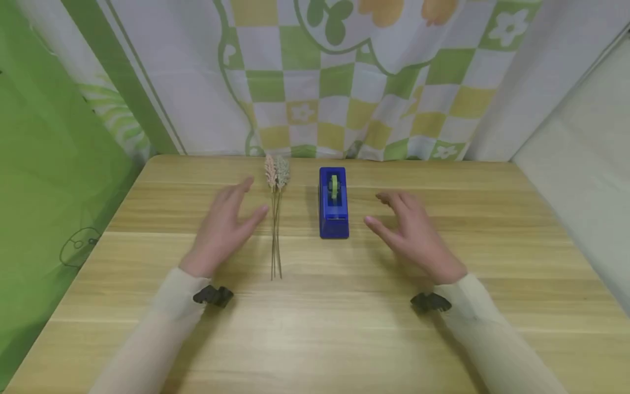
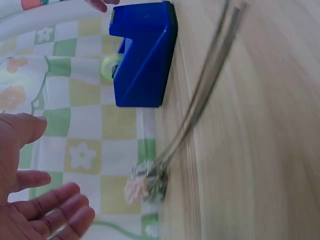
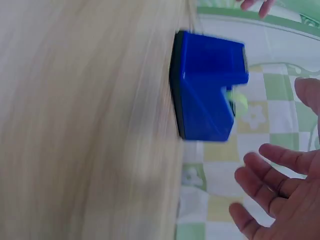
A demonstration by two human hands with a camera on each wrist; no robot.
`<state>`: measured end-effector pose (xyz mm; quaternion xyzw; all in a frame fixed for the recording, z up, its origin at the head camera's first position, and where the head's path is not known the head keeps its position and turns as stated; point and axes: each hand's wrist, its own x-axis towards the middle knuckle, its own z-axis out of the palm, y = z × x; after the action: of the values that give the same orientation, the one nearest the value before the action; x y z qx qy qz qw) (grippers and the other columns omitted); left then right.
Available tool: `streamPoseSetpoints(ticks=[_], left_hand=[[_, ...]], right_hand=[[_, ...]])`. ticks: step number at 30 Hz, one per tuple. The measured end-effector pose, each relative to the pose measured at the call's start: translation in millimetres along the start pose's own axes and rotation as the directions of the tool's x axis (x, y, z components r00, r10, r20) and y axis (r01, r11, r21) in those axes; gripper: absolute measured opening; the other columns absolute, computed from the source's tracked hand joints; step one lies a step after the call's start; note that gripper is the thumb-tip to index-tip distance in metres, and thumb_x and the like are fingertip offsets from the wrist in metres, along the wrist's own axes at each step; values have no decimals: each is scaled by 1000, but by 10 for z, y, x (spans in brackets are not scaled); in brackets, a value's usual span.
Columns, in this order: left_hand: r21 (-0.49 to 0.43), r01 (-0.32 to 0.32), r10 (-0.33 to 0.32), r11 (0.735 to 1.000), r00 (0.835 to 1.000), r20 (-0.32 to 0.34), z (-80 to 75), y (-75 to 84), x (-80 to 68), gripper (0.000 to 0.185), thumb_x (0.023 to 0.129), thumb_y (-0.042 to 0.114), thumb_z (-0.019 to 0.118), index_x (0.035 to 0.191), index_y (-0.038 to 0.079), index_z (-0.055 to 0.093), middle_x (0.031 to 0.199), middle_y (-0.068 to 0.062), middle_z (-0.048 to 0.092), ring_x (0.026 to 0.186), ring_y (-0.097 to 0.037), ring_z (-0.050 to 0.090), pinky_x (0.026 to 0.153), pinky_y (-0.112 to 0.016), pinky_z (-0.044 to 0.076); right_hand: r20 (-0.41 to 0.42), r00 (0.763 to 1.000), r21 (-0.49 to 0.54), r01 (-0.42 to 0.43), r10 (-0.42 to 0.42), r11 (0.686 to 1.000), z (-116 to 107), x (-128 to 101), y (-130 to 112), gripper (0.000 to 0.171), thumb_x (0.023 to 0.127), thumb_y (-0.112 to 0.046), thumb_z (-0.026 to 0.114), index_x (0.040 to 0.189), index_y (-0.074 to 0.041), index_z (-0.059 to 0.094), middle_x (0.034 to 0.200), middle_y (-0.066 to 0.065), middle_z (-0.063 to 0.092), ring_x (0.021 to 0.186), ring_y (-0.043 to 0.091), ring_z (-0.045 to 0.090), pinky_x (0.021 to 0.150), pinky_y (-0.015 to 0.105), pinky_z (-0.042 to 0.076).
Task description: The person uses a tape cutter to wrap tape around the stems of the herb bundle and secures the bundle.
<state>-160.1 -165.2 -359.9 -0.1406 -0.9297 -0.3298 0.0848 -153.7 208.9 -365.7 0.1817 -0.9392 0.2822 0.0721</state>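
Note:
On the wooden table lie artificial flower stems point(image 1: 276, 219) with one pink and one grey-green head. To their right stands a blue tape dispenser point(image 1: 334, 227) carrying a roll of yellow-green tape point(image 1: 334, 187). My left hand point(image 1: 221, 227) hovers just left of the stems, thumb and fingers spread, holding nothing. On the other side, my right hand point(image 1: 410, 232) is apart from the dispenser, its fingers also spread and bare. The left wrist view shows the flower heads point(image 2: 145, 185) beyond the fingers; in the right wrist view the dispenser point(image 3: 207, 90) stands close to the hand.
Behind the table's far edge hangs a checked green, yellow and white curtain point(image 1: 334, 87). A green cloth point(image 1: 44, 180) covers the left side, and a whitish surface point(image 1: 585, 126) borders the right. Dark bands point(image 1: 214, 296) sit at both wrists over pale sleeves.

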Motion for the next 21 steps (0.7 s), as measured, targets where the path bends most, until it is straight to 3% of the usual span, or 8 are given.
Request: streamPoseSetpoints(ticks=[3,7,10,13,21], left_hand=[[-119,-45,42,992,999,-33,85,35,98,65,103,31,68,156,3,44,139,-24,62,125,-41,60,104,-57,53],[-270,-86,68,959,995,-75,235,50,239,50,100,19,73,145,3,58,117,-20,71,104,-32,69,91,-42,60],[-367,-73,47,927,996,-79,370,50,332,42,97,14,75,137,4,65,106,-18,73,95,-22,69,86,-28,59],[-440,-43,21,897,998,-55,519,61,419,37,97,13,75,132,5,68,102,-18,74,90,-17,68,84,-20,56],[-508,8,-5,861,1000,7,820,197,607,35,98,15,74,131,3,69,107,-19,74,100,-31,71,95,-41,59]], right_hand=[[31,999,150,-30,26,988,39,40,-68,51,103,-34,67,138,2,58,124,22,66,113,35,62,100,54,52],[88,990,312,-136,114,940,118,130,-140,34,104,-27,66,125,0,67,108,16,70,93,21,62,83,33,55],[143,968,386,-247,207,889,189,209,-167,33,104,-30,65,122,-3,70,112,14,72,94,16,61,80,25,52],[188,945,441,-326,269,836,259,287,-183,35,104,-32,66,122,-3,70,121,16,72,102,19,62,86,26,51],[302,899,507,-434,318,745,370,422,-248,39,104,-29,65,125,4,68,127,19,71,112,24,61,99,36,49]])
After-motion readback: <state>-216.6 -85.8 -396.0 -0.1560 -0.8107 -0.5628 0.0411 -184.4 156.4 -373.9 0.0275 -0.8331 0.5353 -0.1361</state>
